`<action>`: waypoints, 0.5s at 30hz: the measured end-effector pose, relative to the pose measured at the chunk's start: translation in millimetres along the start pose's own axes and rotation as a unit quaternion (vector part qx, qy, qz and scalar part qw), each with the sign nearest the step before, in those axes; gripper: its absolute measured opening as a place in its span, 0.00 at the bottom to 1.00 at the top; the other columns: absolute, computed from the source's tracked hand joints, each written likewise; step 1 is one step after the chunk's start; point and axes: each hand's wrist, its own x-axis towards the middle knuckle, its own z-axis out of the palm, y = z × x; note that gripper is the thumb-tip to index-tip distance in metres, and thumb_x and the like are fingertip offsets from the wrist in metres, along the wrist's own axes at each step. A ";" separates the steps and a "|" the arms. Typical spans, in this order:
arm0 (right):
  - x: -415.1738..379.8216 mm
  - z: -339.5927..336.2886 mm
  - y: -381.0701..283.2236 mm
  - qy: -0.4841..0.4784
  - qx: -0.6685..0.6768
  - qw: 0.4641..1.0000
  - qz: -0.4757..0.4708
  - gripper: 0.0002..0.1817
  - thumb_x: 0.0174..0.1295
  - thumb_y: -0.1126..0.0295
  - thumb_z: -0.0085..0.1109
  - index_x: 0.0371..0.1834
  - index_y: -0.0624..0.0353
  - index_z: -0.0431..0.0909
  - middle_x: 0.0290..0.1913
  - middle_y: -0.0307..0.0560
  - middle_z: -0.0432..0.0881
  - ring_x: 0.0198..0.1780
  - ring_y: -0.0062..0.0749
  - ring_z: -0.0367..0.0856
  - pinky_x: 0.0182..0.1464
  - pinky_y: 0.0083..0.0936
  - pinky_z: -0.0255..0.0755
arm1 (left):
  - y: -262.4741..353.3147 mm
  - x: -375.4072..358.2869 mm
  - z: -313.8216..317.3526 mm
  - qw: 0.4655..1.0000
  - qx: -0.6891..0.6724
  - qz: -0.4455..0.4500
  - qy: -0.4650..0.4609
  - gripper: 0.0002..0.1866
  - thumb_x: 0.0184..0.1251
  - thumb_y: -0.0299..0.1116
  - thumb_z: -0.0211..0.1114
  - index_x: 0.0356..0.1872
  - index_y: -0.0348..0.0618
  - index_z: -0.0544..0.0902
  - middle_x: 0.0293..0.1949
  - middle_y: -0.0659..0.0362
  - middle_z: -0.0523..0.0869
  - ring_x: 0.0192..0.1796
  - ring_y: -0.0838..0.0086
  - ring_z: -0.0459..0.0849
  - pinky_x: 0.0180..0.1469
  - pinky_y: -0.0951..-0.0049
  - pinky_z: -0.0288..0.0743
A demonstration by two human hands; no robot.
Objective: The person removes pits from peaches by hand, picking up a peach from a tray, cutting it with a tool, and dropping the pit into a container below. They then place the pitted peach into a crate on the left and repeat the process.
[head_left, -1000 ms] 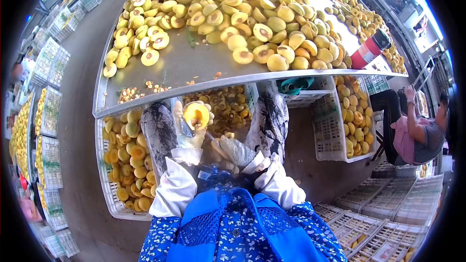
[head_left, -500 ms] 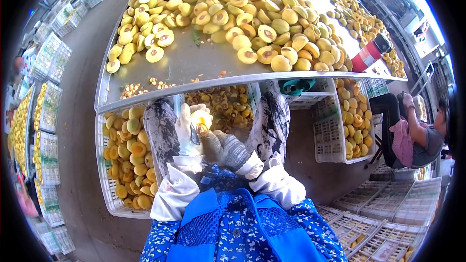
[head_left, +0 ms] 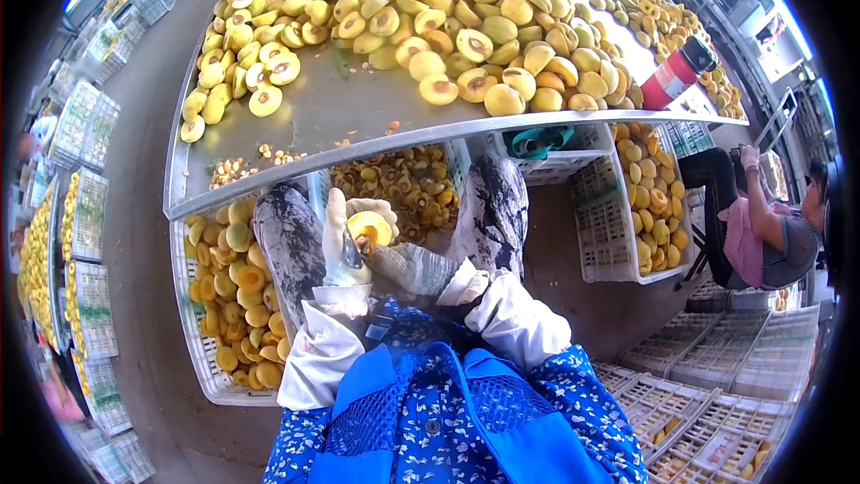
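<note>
My left hand (head_left: 337,246), in a pale glove, cups a halved yellow peach (head_left: 376,226) with its hollow cut face up. Close against the peach's lower edge is my right hand (head_left: 414,269) in a grey knit glove, its fingers curled. A small dark metal piece (head_left: 351,255) shows by the left palm; what the right fingers grip is hidden. Both hands are above my lap, between my knees. Beyond them, a crate (head_left: 459,170) holds peach scraps and pits.
Halved peaches are heaped on the metal table (head_left: 331,121), with loose pits (head_left: 231,170) near its edge. Peach-filled crates stand at left (head_left: 190,305) and right (head_left: 596,233). A red bottle (head_left: 672,79) lies on the table. Another person (head_left: 761,215) sits at right.
The peach's cut face has turned up and shows more fully in my left hand. My right hand has shifted slightly and lies flatter beside it. The view has moved a little.
</note>
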 end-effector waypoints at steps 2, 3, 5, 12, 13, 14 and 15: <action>-2.5 -8.2 -2.3 -0.048 0.195 0.970 0.134 0.20 0.65 0.49 0.51 0.46 0.54 0.71 0.26 0.37 0.75 0.18 0.21 0.73 0.18 0.20 0.65 | -0.5 -0.4 2.4 0.998 -0.047 -0.034 -0.021 0.34 0.69 0.60 0.41 0.28 0.36 0.82 0.24 0.52 0.84 0.25 0.67 0.83 0.28 0.76 0.79; -6.3 -10.1 -7.1 -0.038 0.208 0.956 0.205 0.20 0.64 0.49 0.51 0.46 0.54 0.71 0.27 0.39 0.76 0.17 0.21 0.72 0.17 0.19 0.63 | -0.9 -0.3 3.6 0.996 -0.071 -0.050 -0.031 0.35 0.69 0.60 0.40 0.28 0.36 0.82 0.24 0.52 0.84 0.25 0.66 0.83 0.28 0.76 0.79; -8.8 -8.9 -5.6 -0.004 0.061 0.985 0.160 0.19 0.65 0.50 0.50 0.46 0.54 0.71 0.28 0.40 0.77 0.18 0.22 0.72 0.17 0.19 0.63 | -1.9 1.9 2.2 0.994 -0.093 -0.053 -0.026 0.35 0.68 0.61 0.41 0.32 0.36 0.82 0.27 0.51 0.84 0.27 0.64 0.84 0.30 0.73 0.81; -20.4 3.4 15.2 0.072 -0.006 0.997 -0.023 0.15 0.70 0.62 0.43 0.38 0.59 0.76 0.28 0.38 0.76 0.32 0.23 0.74 0.33 0.19 0.67 | 16.2 24.9 -11.2 0.971 -0.236 -0.021 -0.009 0.36 0.62 0.65 0.49 0.45 0.34 0.78 0.39 0.50 0.83 0.44 0.59 0.82 0.49 0.64 0.78; -18.5 -1.9 20.7 0.134 0.051 0.988 0.049 0.16 0.70 0.60 0.43 0.36 0.59 0.77 0.26 0.39 0.76 0.31 0.22 0.74 0.33 0.20 0.68 | 17.1 24.9 -12.6 0.974 -0.226 0.003 0.008 0.36 0.62 0.64 0.51 0.44 0.34 0.79 0.38 0.50 0.84 0.42 0.58 0.83 0.47 0.64 0.79; -16.2 -7.2 23.9 0.203 0.115 0.966 0.112 0.17 0.70 0.59 0.42 0.33 0.58 0.77 0.24 0.39 0.76 0.30 0.22 0.74 0.33 0.20 0.68 | 19.0 24.3 -13.0 0.976 -0.218 0.004 0.005 0.35 0.62 0.64 0.51 0.44 0.35 0.79 0.38 0.50 0.84 0.41 0.58 0.83 0.46 0.64 0.79; -17.8 -8.7 4.8 0.222 -0.005 0.969 0.110 0.17 0.70 0.59 0.44 0.34 0.58 0.77 0.24 0.39 0.76 0.30 0.21 0.73 0.33 0.20 0.68 | 21.3 23.3 -12.8 0.978 -0.210 0.006 0.002 0.34 0.62 0.63 0.51 0.43 0.35 0.79 0.38 0.51 0.84 0.41 0.58 0.83 0.44 0.63 0.80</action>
